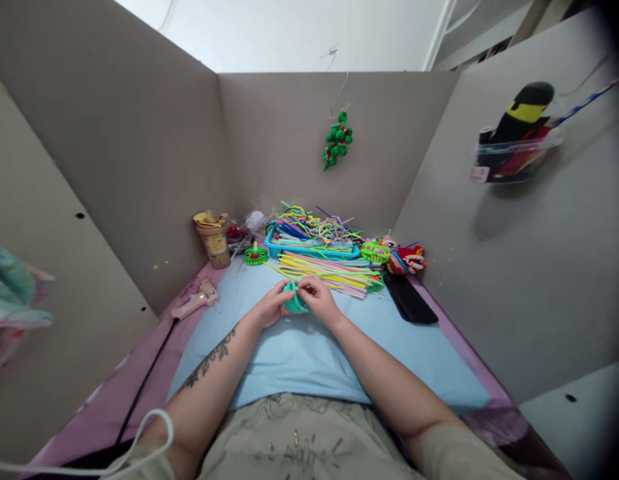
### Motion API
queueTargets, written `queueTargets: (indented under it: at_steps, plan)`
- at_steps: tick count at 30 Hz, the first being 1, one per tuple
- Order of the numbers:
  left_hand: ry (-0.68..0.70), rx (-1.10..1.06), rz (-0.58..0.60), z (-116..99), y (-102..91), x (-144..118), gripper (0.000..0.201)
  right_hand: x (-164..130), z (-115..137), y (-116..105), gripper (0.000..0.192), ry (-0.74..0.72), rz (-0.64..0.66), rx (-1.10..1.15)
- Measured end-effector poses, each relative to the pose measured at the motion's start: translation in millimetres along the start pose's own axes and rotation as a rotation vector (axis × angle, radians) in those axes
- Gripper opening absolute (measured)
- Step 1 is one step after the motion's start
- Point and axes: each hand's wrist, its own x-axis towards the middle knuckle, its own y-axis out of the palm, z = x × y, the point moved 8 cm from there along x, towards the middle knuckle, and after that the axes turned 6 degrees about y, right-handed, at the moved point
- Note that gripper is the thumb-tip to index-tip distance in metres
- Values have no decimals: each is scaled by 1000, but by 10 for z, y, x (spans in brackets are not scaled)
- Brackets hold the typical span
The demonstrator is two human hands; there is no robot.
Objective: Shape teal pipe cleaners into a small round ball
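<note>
Over the blue cloth (269, 360), both of my hands meet at a small rounded teal craft piece (295, 304), which looks made of fuzzy pipe cleaners. My left hand (275, 304) grips it from the left side. With fingers pinched together, my right hand (317, 299) works at its upper right edge; whether the fingertips hold a separate strand is hidden. Just beyond my hands lies a bundle of loose yellow, pink and pale pipe cleaners (329, 272). A green pipe-cleaner figure (256, 254) with red on it sits to the left of the bundle.
A blue tray (314, 253) heaped with pipe cleaners stands at the back. Left are a tumbler (217, 243) and a pink glue gun (194, 301) with a black cord. Right are a black phone-like slab (409, 299) and colourful figures (407, 259). Grey panels enclose three sides.
</note>
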Motion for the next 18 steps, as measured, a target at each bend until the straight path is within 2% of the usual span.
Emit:
queueTargets:
  at_steps: [5,9,12,18]
  plan:
    - [-15,-96,-11,-29,-68,-4,41,-6,104,-5,11,-40,23,-61]
    - [29,-122,9,-92,-61,-12,41,-7,141,-73,12,-51,-108,-127]
    - [55,-76,48,-115,5,-17,47,-1,125,-116,15,-29,-206,-185]
    - [114,127,54,-63,58,22,71,8,96,-143,15,24,-283,-253]
